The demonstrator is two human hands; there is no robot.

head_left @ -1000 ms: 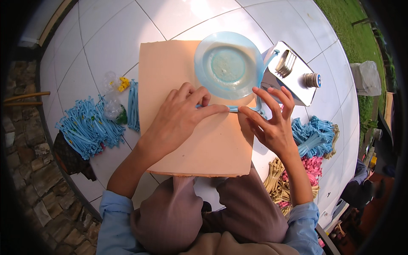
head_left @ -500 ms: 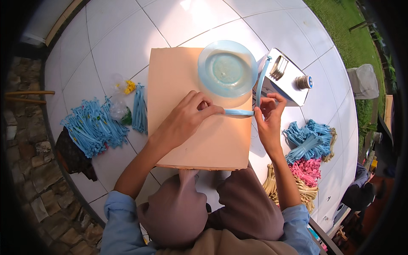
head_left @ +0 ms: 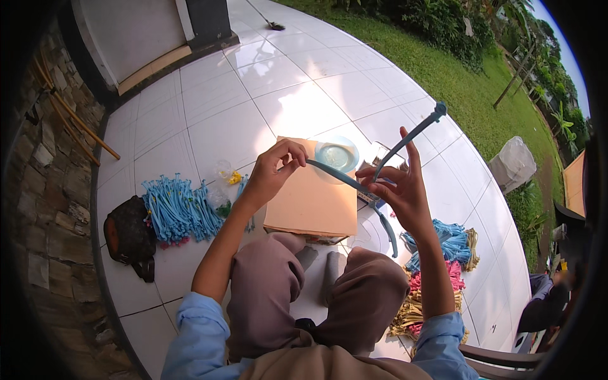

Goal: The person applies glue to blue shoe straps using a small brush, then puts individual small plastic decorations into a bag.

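The left hand (head_left: 273, 170) is raised above a tan cardboard sheet (head_left: 310, 202), its fingertips pinched on one end of a long blue strip (head_left: 342, 179). The right hand (head_left: 400, 190) is lifted beside it, fingers closed on the same strip farther along; from this hand one part of the strip rises up and to the right, ending in a small knobbed tip, while another part curves down past the wrist toward the floor. The cardboard sheet lies on the white tiled floor (head_left: 291, 101) in front of the person's bent knees, and a clear round bowl (head_left: 336, 155) sits at its far edge, just behind the strip. To the left of the left forearm lies a heap of blue strips (head_left: 174, 209), with a dark brown bag (head_left: 130, 235) beyond it. To the right of the right forearm lie bundles of blue, pink and straw-coloured strips (head_left: 443, 266).
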